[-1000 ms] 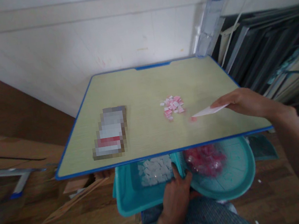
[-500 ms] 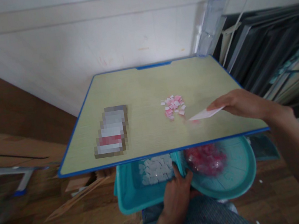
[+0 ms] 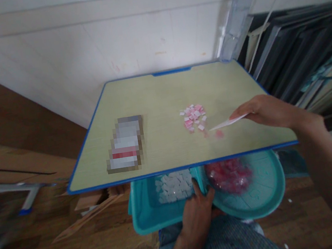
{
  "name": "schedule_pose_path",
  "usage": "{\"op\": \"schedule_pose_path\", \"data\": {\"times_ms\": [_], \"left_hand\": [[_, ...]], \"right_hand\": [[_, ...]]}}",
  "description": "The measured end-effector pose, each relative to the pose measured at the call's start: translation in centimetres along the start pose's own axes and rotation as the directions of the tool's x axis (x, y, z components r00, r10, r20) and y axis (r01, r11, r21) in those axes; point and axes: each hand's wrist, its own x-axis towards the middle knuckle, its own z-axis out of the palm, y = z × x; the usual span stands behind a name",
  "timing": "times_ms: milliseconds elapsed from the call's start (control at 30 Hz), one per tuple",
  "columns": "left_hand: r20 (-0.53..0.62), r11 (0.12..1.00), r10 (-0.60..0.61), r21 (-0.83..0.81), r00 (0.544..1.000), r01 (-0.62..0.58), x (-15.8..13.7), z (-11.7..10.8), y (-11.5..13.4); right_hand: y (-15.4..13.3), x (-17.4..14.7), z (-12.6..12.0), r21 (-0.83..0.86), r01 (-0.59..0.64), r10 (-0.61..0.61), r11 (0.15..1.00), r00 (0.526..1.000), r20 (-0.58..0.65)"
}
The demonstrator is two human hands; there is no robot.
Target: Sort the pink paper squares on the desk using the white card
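Note:
My right hand is closed on one end of a thin white card, held above the right part of a small table. The card is tilted nearly edge-on, and its tip points left at a loose heap of small pink and white square pieces. Under that tip lies a pink smear. Below the table's front edge, my left hand grips the adjoining rims of a teal rectangular tub and a round teal tray. White square pieces lie in the tub.
A clear bag of red-pink pieces sits in the round tray, partly under the table. A pixelated phone-like object lies on the table's left. Behind stand a clear plastic bottle and dark panels by the wall.
The white card has turned more edge-on in my right hand, uncovering more of the pink smear. My left hand keeps its grip on the rims. The view has shifted slightly.

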Motion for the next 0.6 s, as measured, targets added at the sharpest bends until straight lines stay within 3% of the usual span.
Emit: {"op": "schedule_pose_path", "data": {"times_ms": [100,267,467,600], "left_hand": [[-0.008,1.0,-0.001,0.005,1.0,0.001,0.1,0.2,0.0],[-0.035,1.0,0.006,0.001,0.999,-0.006,0.1,0.5,-0.1],[-0.004,1.0,-0.001,0.009,1.0,0.001,0.1,0.2,0.0],[0.002,1.0,0.008,-0.001,1.0,-0.008,0.1,0.3,-0.1]], "right_hand": [[-0.2,-0.6,-0.3,-0.061,-0.034,0.032,0.998,0.999,-0.044],[-1.7,-0.2,0.0,-0.141,0.019,-0.037,0.99,0.991,-0.125],[-3.6,0.7,0.2,-0.136,0.133,-0.145,0.982,0.986,-0.08],[-4.0,0.5,0.0,-0.143,0.071,-0.092,0.987,0.986,-0.142]]}}
